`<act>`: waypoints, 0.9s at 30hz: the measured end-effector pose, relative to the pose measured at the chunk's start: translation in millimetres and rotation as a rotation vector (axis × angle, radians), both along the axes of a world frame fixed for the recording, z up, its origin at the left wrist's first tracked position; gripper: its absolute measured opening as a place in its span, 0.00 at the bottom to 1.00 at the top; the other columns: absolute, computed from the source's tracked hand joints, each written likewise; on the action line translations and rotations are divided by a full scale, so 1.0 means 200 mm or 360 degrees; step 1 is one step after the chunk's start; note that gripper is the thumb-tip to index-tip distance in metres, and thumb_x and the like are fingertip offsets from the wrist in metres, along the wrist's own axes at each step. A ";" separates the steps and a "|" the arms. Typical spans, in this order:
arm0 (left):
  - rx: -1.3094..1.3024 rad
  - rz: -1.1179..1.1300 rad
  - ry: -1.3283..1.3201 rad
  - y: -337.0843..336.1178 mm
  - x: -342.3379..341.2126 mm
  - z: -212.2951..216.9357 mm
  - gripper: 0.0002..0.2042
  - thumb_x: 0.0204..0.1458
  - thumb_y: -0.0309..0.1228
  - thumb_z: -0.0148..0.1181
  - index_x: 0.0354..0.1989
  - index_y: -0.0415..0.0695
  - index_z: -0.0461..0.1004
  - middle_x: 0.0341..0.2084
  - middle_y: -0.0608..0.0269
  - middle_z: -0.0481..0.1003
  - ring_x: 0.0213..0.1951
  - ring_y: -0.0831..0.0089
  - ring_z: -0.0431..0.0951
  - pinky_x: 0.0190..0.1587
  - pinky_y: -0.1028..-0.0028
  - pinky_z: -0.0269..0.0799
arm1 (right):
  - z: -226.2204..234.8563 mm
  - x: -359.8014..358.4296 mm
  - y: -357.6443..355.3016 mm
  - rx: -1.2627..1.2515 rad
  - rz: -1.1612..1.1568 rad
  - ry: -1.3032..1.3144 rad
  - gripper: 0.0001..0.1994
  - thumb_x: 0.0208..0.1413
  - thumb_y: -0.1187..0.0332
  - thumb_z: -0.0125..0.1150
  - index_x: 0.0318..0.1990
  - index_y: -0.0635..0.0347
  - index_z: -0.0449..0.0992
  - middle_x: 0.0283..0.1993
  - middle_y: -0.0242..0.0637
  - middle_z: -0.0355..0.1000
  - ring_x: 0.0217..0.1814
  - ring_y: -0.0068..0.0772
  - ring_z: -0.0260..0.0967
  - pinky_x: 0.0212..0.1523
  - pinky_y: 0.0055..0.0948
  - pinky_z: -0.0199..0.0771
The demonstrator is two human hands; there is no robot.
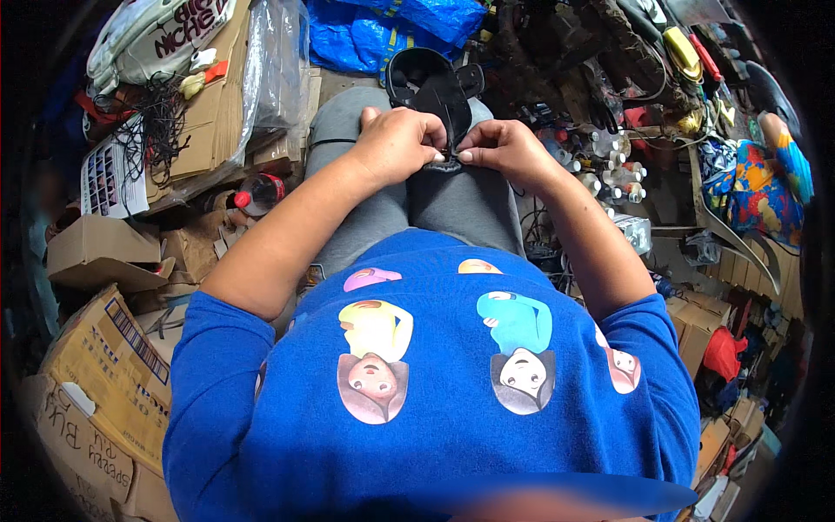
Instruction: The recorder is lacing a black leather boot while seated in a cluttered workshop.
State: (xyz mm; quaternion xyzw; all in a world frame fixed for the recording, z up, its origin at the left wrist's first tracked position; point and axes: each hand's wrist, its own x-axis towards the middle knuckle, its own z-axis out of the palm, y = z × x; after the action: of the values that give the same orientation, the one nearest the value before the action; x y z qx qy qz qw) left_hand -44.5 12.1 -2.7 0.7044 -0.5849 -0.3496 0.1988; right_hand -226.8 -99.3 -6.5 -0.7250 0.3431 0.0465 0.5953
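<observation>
A black shoe (439, 91) rests on my knees, its open top pointing away from me. My left hand (396, 143) and my right hand (504, 148) meet at its near end, fingertips pinching the black edge (445, 162) between them. Both thumbs press down on that edge. I sit in grey trousers (452, 204) and a blue printed top.
Flattened and stacked cardboard boxes (113, 365) crowd my left. A bottle with a red cap (257, 193) lies by my left thigh. Several small white bottles (609, 170), tools and cables sit at my right. Blue plastic sheeting (374, 30) lies ahead.
</observation>
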 end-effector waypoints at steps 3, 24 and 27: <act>-0.0245 -0.0241 -0.0132 0.00 0.01 -0.01 0.06 0.42 0.34 0.64 0.29 0.51 0.77 0.24 0.68 0.77 0.36 0.68 0.73 0.44 0.63 0.54 | 0.00 0.01 -0.01 -0.0040 0.0079 0.0070 0.05 0.49 0.74 0.65 0.33 0.64 0.77 0.31 0.29 0.74 0.34 0.16 0.68 0.38 0.18 0.68; -0.0195 -0.0403 -0.0002 -0.03 0.04 0.03 0.06 0.48 0.28 0.56 0.34 0.42 0.73 0.30 0.51 0.75 0.38 0.52 0.74 0.40 0.59 0.68 | 0.06 -0.29 0.09 -0.0430 -0.0120 -0.0089 0.11 0.44 0.68 0.69 0.35 0.62 0.77 0.34 0.33 0.68 0.38 0.24 0.67 0.41 0.24 0.68; -0.0260 -0.0455 -0.0065 -0.03 0.04 0.03 0.06 0.48 0.28 0.57 0.34 0.42 0.73 0.30 0.52 0.75 0.38 0.52 0.74 0.41 0.59 0.68 | 0.12 -0.30 0.08 -0.0620 -0.0093 -0.0064 0.08 0.45 0.71 0.66 0.33 0.62 0.77 0.33 0.34 0.68 0.36 0.26 0.67 0.39 0.25 0.67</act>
State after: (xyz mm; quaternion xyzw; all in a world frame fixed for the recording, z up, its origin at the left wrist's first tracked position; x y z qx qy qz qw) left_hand -36.3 6.8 4.0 0.6024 -0.7096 -0.3113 0.1918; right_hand -287.5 -82.4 16.6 -0.8170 0.3545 -0.0527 0.4517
